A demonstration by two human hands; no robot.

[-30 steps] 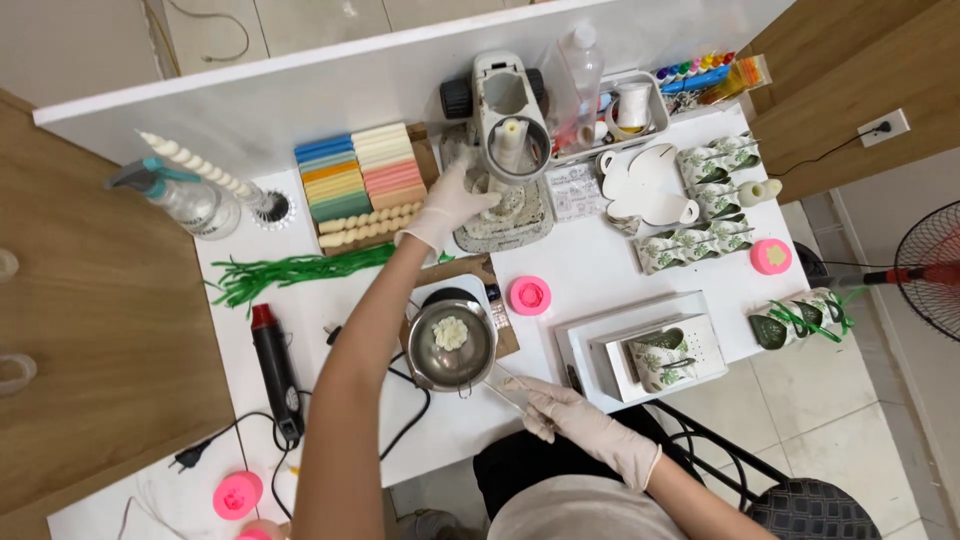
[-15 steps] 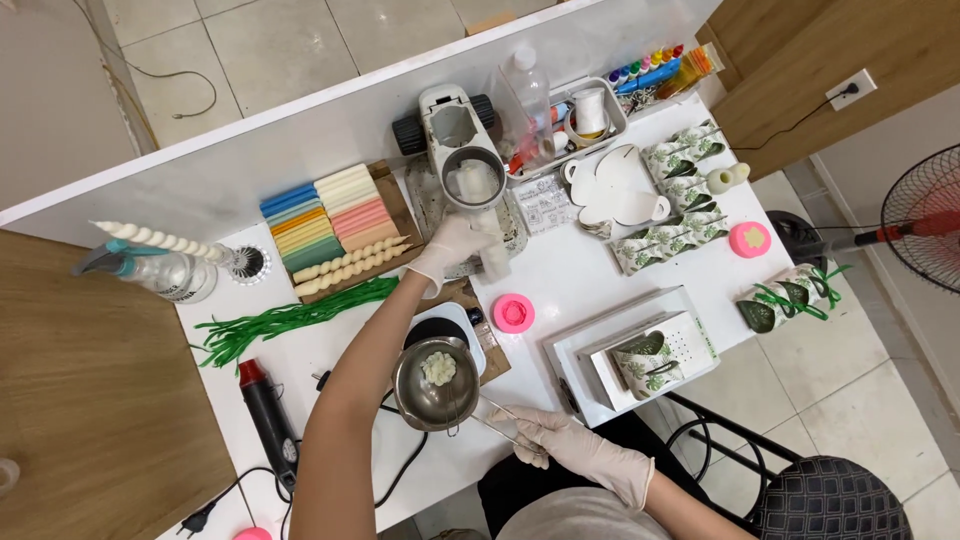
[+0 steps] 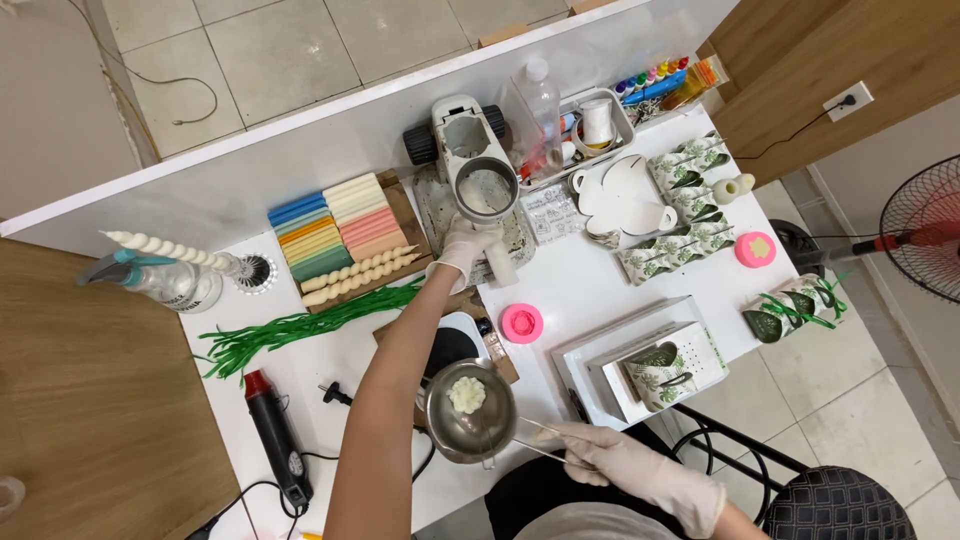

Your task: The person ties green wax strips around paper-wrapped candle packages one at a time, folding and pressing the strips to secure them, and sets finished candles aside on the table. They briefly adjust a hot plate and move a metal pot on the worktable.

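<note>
1. Right hand (image 3: 600, 462), white glove, is closed around the long handle of a small metal pot (image 3: 470, 425). The pot sits at the near edge of the white desk (image 3: 590, 285), just in front of a little black-topped hot plate (image 3: 450, 345), with a pale flower-shaped lump of wax (image 3: 466, 394) in the bottom.
2. Left hand (image 3: 466, 247), also gloved, reaches way up the desk, fingers curled around a whitish cylinder (image 3: 500, 262) standing on a speckled tray. That forearm runs right past the pot and over the hot plate, so part of the brown board underneath is hidden.
3. Right above that hand there's a grubby white machine (image 3: 470, 150) with a round metal cup on the front.
4. Left of it: a stack of wax bars (image 3: 335, 225) in blue, yellow, green, cream and pink, with some twisted cream candles (image 3: 360, 272) laid along the front, then a pile of green strips (image 3: 300, 325).
5. Far left, a spray bottle (image 3: 165, 280) and a long twisted white candle in a holder. Near edge has a black and red heat gun (image 3: 275, 435) with its cord trailing.
6. Pink round mold (image 3: 521, 322) sits just right of the hot plate; another pink one (image 3: 755, 249) is well over to the right.
7. Right side is crowded: leaf-print boxes (image 3: 685, 245), white trays (image 3: 640, 355) stacked with a leaf-print cup in them, white cutout shapes, and a bin of bottles at the back.
</note>
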